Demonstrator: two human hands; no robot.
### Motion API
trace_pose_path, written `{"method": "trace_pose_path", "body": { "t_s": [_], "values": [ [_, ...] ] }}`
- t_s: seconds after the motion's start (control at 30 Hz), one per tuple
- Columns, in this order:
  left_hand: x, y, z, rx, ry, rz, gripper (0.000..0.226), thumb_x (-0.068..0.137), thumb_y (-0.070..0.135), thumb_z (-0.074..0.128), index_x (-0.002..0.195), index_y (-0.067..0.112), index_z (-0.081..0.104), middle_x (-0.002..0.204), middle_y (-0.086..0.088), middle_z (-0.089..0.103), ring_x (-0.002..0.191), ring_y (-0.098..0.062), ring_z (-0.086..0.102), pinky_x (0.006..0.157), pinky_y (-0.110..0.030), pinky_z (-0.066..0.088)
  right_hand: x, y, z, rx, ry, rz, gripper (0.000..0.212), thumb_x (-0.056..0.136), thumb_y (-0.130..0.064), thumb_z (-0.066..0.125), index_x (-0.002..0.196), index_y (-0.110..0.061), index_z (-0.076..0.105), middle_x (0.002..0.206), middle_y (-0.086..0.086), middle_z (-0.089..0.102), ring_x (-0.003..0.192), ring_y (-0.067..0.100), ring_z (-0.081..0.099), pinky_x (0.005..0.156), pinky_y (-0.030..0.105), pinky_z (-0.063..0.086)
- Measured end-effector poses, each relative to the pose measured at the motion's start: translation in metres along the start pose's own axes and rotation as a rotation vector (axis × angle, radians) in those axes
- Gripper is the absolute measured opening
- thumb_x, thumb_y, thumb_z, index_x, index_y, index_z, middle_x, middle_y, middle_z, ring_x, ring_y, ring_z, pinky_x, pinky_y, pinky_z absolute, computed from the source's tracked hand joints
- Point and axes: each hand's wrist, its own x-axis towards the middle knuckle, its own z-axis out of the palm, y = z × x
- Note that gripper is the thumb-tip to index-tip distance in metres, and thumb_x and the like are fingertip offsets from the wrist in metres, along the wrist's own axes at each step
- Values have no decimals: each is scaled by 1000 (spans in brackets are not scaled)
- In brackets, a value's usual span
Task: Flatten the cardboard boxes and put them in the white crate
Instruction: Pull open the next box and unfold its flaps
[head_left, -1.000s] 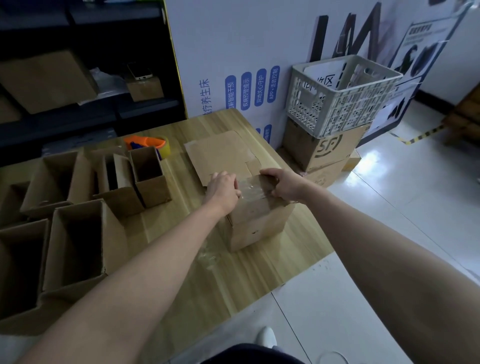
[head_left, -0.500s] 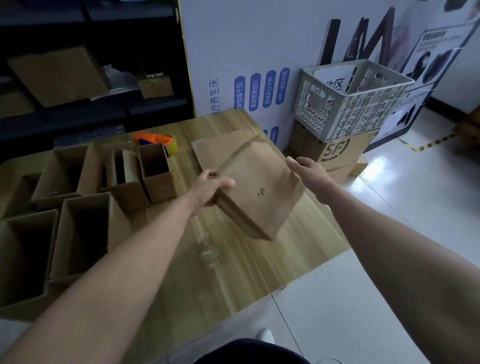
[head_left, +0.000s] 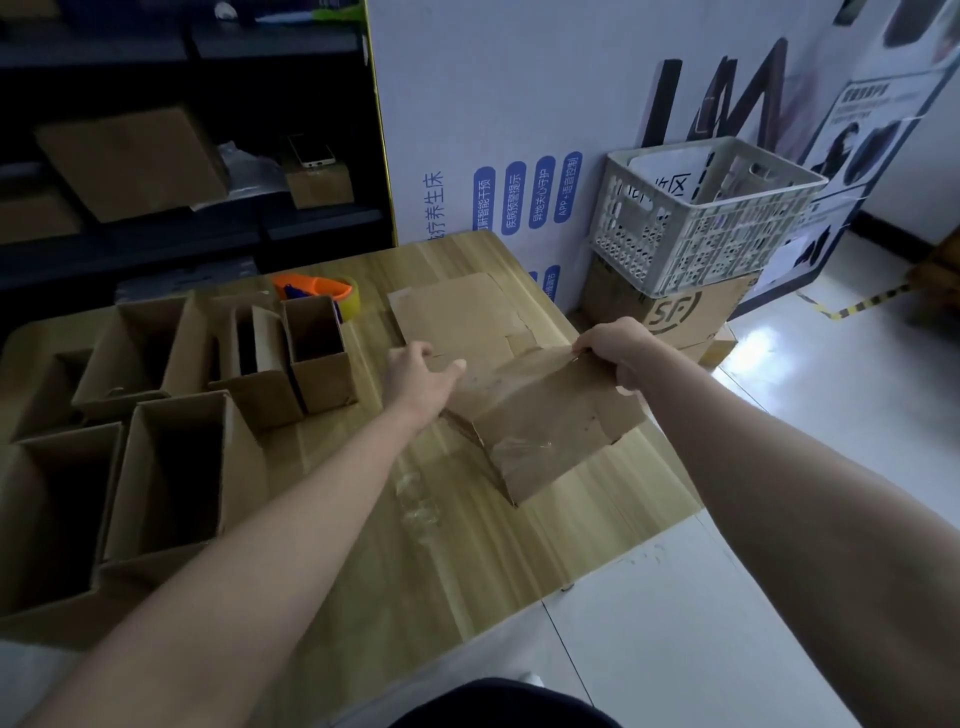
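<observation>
Both hands now hold the cardboard box (head_left: 545, 415) tilted above the table (head_left: 467, 545) where it sat a second ago, left hand (head_left: 418, 376) clamping one edge, right hand (head_left: 618, 353) pinching the far corner, so flattening looks underway, well apart from the white crate (head_left: 701, 218).

Brown cardboard box (head_left: 540, 415) was tilted and part-collapsed, near end low, with clear tape on its near face. Left hand (head_left: 415, 376) gripped its far-left edge; right hand (head_left: 618, 353) pinched the far-right corner. Flattened sheet (head_left: 457, 312) lay just beyond the grip. Open upright boxes (head_left: 171, 467) stood well left. White crate (head_left: 701, 218), with slotted walls, sat beyond-right on a printed carton (head_left: 691, 312).
</observation>
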Motion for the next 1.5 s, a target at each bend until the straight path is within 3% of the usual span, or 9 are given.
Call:
{"method": "trace_pose_path", "body": {
  "t_s": [0.17, 0.33, 0.5, 0.63, 0.77, 0.97, 1.13, 1.37, 1.5],
  "values": [
    [-22, 17, 2, 74, -297, 421, 34, 74, 41, 75, 102, 29, 62, 112, 8, 49, 110, -12, 44, 96, -28, 36, 11, -1, 7, 16, 27, 116, 2, 88, -1, 55, 89, -1, 54, 101, 18, 62, 94, 32, 63, 88, 47, 52],
    [-28, 2, 11, 430, -130, 622, 25, 79, 36, 71, 100, 23, 70, 109, 4, 50, 109, -18, 38, 95, -29, 27, 18, 16, 10, -19, 31, 218, 21, 89, -1, 53, 110, -1, 52, 115, 18, 57, 103, 33, 58, 93, 47, 50],
    [-31, -1, 16, 310, -199, 548, 23, 83, 23, 69, 103, 12, 68, 99, 2, 54, 103, -17, 45, 96, -30, 38, 23, 28, 6, -11, 81, 213, 44, 88, -5, 55, 130, -1, 45, 136, 18, 44, 113, 32, 52, 94, 42, 48],
    [-26, 3, 19, 332, -218, 479, 19, 85, 17, 65, 102, 9, 68, 102, -3, 55, 107, -20, 44, 97, -31, 37, 20, 26, 13, -112, 127, 52, 39, 87, -29, 61, 116, -4, 54, 119, 11, 54, 87, 23, 55, 70, 32, 47],
    [-20, 13, 20, 315, -217, 374, 13, 82, 15, 68, 94, 11, 63, 89, 1, 52, 100, -20, 48, 88, -31, 41, 19, 28, 25, -657, 117, -377, 59, 81, -41, 65, 134, -21, 46, 141, 9, 33, 129, 33, 29, 107, 49, 29],
    [-15, 26, 24, 423, -228, 222, 11, 85, 11, 65, 87, 12, 54, 102, -14, 62, 102, -29, 53, 88, -41, 45, 27, 26, 41, -936, -11, -543, 53, 89, -45, 57, 137, -26, 46, 149, 2, 36, 144, 32, 6, 113, 53, -4],
    [-12, 25, 28, 496, -241, 241, 15, 90, 5, 53, 78, 14, 51, 96, -12, 59, 107, -29, 47, 88, -42, 44, 18, 25, 54, -699, -174, -649, 43, 94, -8, 48, 135, -21, 51, 137, 3, 50, 127, 24, 44, 103, 35, 32],
    [-17, 6, 17, -309, -237, 164, 33, 88, -8, 51, 67, 17, 48, 94, -2, 42, 81, -15, 44, 65, -14, 41, 24, 20, 48, -618, -223, -605, 44, 95, -6, 45, 135, -23, 51, 139, 3, 48, 126, 24, 43, 101, 32, 31],
    [-15, -1, 15, -1009, -132, -180, 36, 91, -10, 40, 69, 18, 44, 77, -4, 45, 68, -17, 46, 61, -29, 40, 25, 19, 45, -584, -199, -572, 43, 97, -10, 40, 134, -30, 51, 142, 2, 45, 123, 26, 45, 99, 35, 34]
  ]
}}
